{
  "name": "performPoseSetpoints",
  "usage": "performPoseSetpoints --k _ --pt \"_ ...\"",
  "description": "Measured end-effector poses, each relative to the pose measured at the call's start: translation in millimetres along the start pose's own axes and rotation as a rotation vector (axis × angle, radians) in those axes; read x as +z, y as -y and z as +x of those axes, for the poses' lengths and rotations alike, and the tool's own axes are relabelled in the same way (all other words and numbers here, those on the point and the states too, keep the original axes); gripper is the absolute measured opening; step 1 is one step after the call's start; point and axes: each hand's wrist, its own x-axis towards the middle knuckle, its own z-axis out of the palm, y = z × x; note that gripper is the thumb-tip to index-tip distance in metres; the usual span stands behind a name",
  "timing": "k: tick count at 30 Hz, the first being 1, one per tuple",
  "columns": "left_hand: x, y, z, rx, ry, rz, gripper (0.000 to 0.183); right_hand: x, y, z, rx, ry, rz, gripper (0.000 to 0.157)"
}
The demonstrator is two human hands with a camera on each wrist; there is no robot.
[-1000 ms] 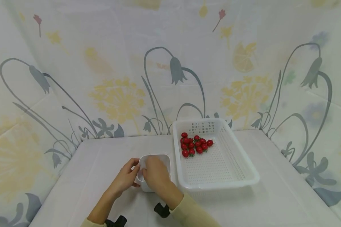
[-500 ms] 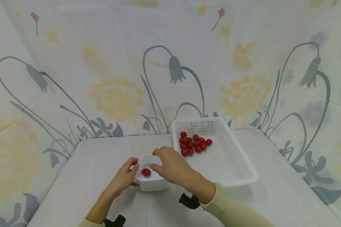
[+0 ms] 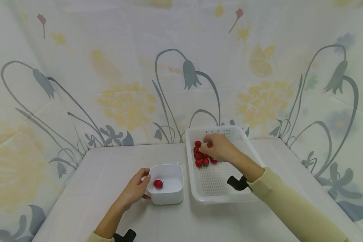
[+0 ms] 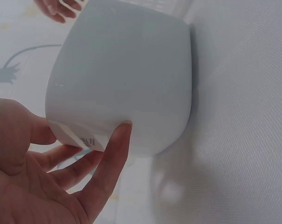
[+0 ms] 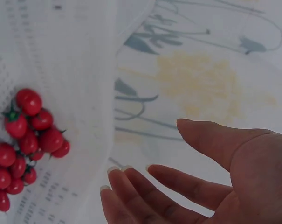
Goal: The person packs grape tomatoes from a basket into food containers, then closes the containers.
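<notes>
"Any writing?"
"A label (image 4: 87,141) on the white box (image 3: 167,199), too small to read."
"Inside?"
"One tomato (image 3: 158,184); a cluster of tomatoes (image 3: 198,163) lies in the basket (image 3: 211,186)."
"Hands?"
"Left hand (image 3: 134,191): relaxed fingers against the box. Right hand (image 3: 221,148): fingers parted, above the cluster."

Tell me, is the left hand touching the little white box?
Touching. In the left wrist view, the left hand rests a fingertip on the white box.
</notes>
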Motion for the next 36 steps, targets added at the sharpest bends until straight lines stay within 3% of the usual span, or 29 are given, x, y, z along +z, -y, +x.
performPoseSetpoints --k 8,21,29,36 --pt "0.6 0.7 0.1 0.005 -0.003 0.008 0.033 -11.3 -50.0 17.5 0.073 0.002 -0.017 0.039" --pt "0.4 0.2 0.0 -0.001 -0.005 0.014 0.033 -9.9 -94.6 38.8 0.244 0.041 -0.039 0.042" --pt "1.2 -0.5 0.0 -0.002 -0.004 0.010 0.032 -1.1 -115.7 46.6 0.398 0.090 0.158 0.049" --pt "1.4 0.5 0.3 -0.004 -0.007 0.015 0.033 10.9 -129.9 56.1 0.547 0.054 0.244 0.023"
